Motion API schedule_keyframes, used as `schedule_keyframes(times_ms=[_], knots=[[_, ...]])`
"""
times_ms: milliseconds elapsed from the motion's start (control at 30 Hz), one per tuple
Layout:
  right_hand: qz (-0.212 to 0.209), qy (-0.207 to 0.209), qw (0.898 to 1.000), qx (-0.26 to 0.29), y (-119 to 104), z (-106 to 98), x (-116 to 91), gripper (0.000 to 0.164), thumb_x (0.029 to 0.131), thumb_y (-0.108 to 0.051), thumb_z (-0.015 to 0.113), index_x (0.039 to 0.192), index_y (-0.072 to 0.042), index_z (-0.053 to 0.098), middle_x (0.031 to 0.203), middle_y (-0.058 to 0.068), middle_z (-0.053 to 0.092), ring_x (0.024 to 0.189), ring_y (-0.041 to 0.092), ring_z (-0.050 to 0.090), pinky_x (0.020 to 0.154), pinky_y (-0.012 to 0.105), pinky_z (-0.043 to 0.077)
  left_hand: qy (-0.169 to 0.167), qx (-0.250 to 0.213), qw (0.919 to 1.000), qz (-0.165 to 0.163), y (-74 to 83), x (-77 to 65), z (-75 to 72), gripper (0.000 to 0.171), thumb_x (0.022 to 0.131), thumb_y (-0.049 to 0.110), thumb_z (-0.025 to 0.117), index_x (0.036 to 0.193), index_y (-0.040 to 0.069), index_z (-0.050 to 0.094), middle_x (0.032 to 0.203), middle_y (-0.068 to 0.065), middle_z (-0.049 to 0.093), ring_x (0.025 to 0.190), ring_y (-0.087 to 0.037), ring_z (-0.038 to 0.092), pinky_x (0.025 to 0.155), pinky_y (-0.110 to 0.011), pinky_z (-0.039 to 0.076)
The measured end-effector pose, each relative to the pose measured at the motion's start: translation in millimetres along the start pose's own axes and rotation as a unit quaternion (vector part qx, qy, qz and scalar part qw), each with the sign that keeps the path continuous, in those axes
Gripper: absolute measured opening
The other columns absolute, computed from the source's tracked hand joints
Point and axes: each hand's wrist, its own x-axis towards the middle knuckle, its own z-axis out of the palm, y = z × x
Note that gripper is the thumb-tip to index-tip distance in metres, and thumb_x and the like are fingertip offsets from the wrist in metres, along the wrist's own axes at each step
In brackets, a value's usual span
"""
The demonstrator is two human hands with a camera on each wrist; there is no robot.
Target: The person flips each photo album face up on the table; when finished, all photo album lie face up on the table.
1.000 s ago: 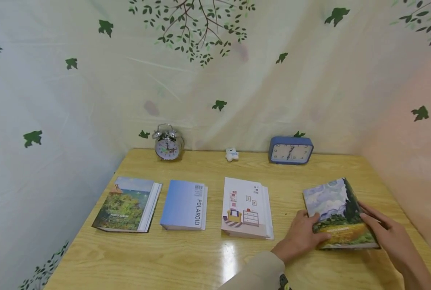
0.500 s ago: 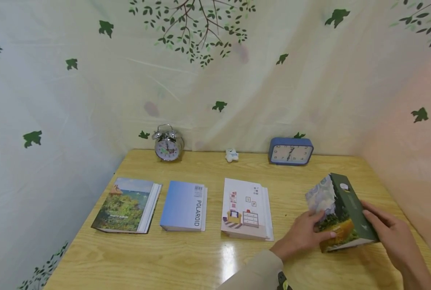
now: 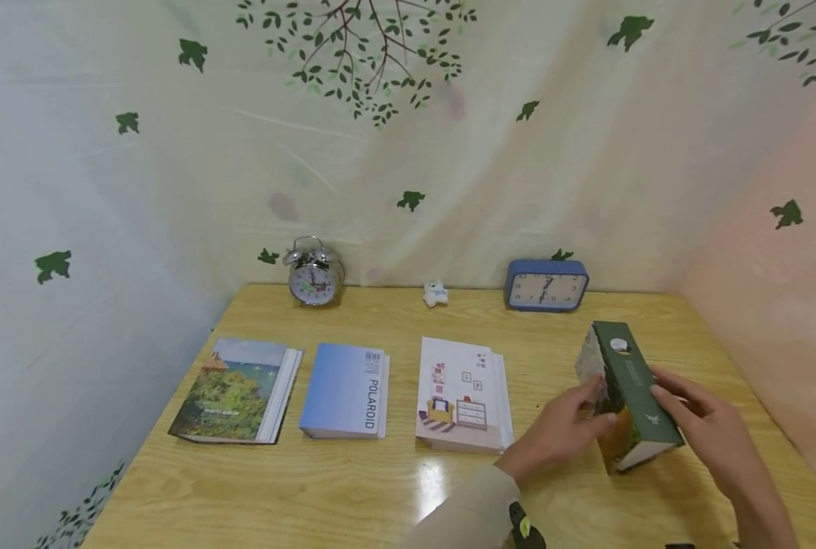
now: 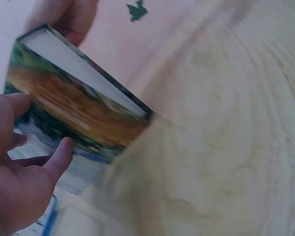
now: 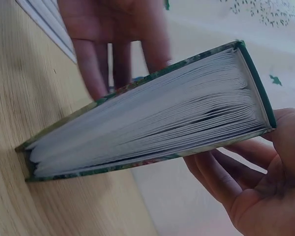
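A thick photo album (image 3: pixel 637 389) stands tilted on the right of the table in the head view, its green spine turned up and its painted cover facing left. My left hand (image 3: pixel 562 431) rests its fingertips on that painted cover; in the left wrist view the fingers (image 4: pixel 59 157) are spread and nearly straight. From the other side my right hand (image 3: pixel 710 431) holds the album, thumb by the spine and fingers against the far cover. The right wrist view shows the packed white pages (image 5: pixel 152 113) between the covers, with the fore-edge low by the tabletop.
Left of the hands lie a white album with a room drawing (image 3: pixel 459 393), a blue POLAROID album (image 3: pixel 339 389) and a landscape album (image 3: pixel 239 393). Behind them stand a silver alarm clock (image 3: pixel 313 278), a small white bear figure (image 3: pixel 435 293) and a blue clock (image 3: pixel 547 286).
The album has turned from nearly flat, cover up, to spine up, and has shifted left. Both hands have moved left with it. The head view has shifted slightly.
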Motion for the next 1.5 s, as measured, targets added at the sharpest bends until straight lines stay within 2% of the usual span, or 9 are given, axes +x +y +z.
schedule_keyframes(times_ms=[167,333,433,700,967,1067,1200,1333,1500], knots=[[-0.014,0.0,0.999,-0.035,-11.2,7.6,1.7,0.051,0.094,-0.038,0.051,0.14,-0.018,0.043,0.112,-0.021,0.049,0.084,-0.011,0.053,0.061,0.022,0.051,0.022,-0.03,0.9991,0.019,12.1,-1.8,-12.9,0.06,0.096,0.043,0.044,0.147,0.028,0.018,0.144,0.007,0.034,0.117,-0.005,0.048,0.089,-0.017,0.043],[-0.012,-0.004,0.997,-0.073,-20.4,14.5,2.5,0.053,0.093,-0.042,0.05,0.14,-0.018,0.042,0.125,0.01,0.052,0.084,-0.018,0.047,0.061,0.022,0.05,0.036,-0.025,0.9989,0.019,17.6,-4.5,-21.7,0.062,0.095,0.041,0.047,0.148,0.026,0.018,0.145,0.005,0.033,0.115,-0.005,0.051,0.086,-0.014,0.044],[-0.011,-0.007,0.997,-0.082,-24.1,18.5,3.2,0.055,0.093,-0.044,0.049,0.14,-0.016,0.041,0.129,0.022,0.049,0.083,-0.02,0.044,0.06,0.023,0.05,0.043,-0.027,0.9985,0.02,17.8,-6.5,-24.9,0.062,0.095,0.039,0.049,0.147,0.025,0.02,0.145,0.005,0.034,0.113,-0.005,0.052,0.083,-0.012,0.044],[-0.021,-0.013,0.997,-0.079,-26.4,26.7,3.9,0.054,0.094,-0.044,0.046,0.141,-0.017,0.041,0.128,0.021,0.05,0.084,-0.019,0.044,0.062,0.023,0.05,0.065,-0.014,0.9977,0.013,17.7,-9.2,-31.7,0.062,0.093,0.039,0.053,0.146,0.023,0.025,0.142,0.003,0.039,0.108,-0.005,0.055,0.079,-0.011,0.045],[-0.039,-0.083,0.995,-0.049,-18.0,40.1,4.5,0.054,0.098,-0.042,0.035,0.143,-0.013,0.035,0.137,0.021,0.042,0.095,-0.016,0.046,0.078,0.033,0.053,0.086,0.074,0.9933,0.019,16.2,-12.3,-38.7,0.062,0.091,0.041,0.056,0.144,0.019,0.033,0.14,-0.001,0.042,0.112,-0.005,0.05,0.084,-0.013,0.044],[-0.045,-0.103,0.992,-0.053,-13.6,45.5,5.0,0.052,0.098,-0.042,0.036,0.144,-0.017,0.035,0.14,0.017,0.04,0.107,0.0,0.051,0.082,0.038,0.051,0.086,0.092,0.992,-0.008,15.6,-14.6,-41.5,0.065,0.088,0.046,0.057,0.144,0.023,0.034,0.143,-0.004,0.036,0.117,-0.009,0.047,0.086,-0.017,0.044],[-0.062,-0.117,0.989,-0.06,-10.3,51.2,5.4,0.048,0.098,-0.037,0.04,0.142,-0.017,0.039,0.14,0.018,0.039,0.123,0.034,0.041,0.086,0.05,0.047,0.09,0.108,0.9885,-0.055,14.3,-17.1,-43.4,0.069,0.084,0.054,0.058,0.143,0.028,0.034,0.147,-0.006,0.027,0.123,-0.016,0.043,0.091,-0.026,0.044],[-0.066,-0.124,0.988,-0.07,-6.5,55.3,7.0,0.049,0.097,-0.037,0.043,0.141,-0.014,0.041,0.139,0.023,0.038,0.125,0.047,0.033,0.088,0.06,0.039,0.091,0.113,0.985,-0.092,10.7,-18.7,-42.3,0.07,0.082,0.057,0.059,0.142,0.029,0.035,0.149,-0.007,0.022,0.125,-0.02,0.04,0.092,-0.029,0.044],[-0.043,-0.118,0.984,-0.123,2.0,59.8,11.1,0.057,0.095,-0.042,0.045,0.141,-0.009,0.039,0.137,0.033,0.033,0.119,0.055,0.032,0.084,0.067,0.035,0.085,0.118,0.9833,-0.109,3.2,-20.6,-38.1,0.069,0.085,0.055,0.056,0.143,0.026,0.035,0.149,-0.009,0.024,0.13,-0.023,0.035,0.096,-0.032,0.042]])
